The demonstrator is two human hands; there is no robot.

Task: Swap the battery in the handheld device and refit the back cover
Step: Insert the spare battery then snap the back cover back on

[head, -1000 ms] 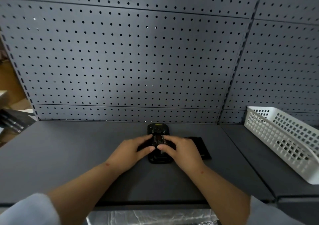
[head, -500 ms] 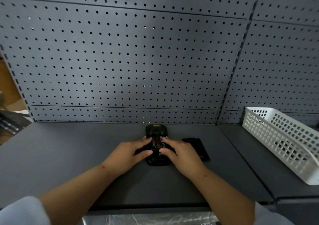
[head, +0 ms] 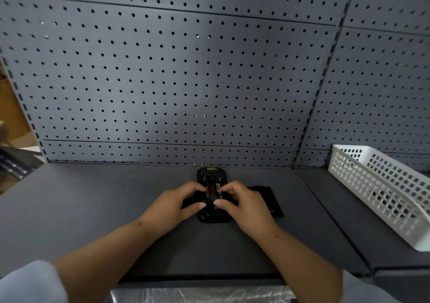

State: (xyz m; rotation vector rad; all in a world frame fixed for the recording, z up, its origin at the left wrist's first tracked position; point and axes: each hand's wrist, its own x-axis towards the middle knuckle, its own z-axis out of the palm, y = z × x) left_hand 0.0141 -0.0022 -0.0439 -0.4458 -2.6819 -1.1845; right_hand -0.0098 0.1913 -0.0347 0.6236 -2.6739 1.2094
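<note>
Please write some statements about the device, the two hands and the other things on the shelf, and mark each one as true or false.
1. Both hands, left hand and right hand, touch the handheld device. True.
2. The back cover is already fitted on the device. False: it lies on the shelf, right of the device.
3. The white basket stands left of the device. False: it stands far right.
4. The battery label shows between the fingers. True.
5. A perforated panel stands behind the shelf. True.
</note>
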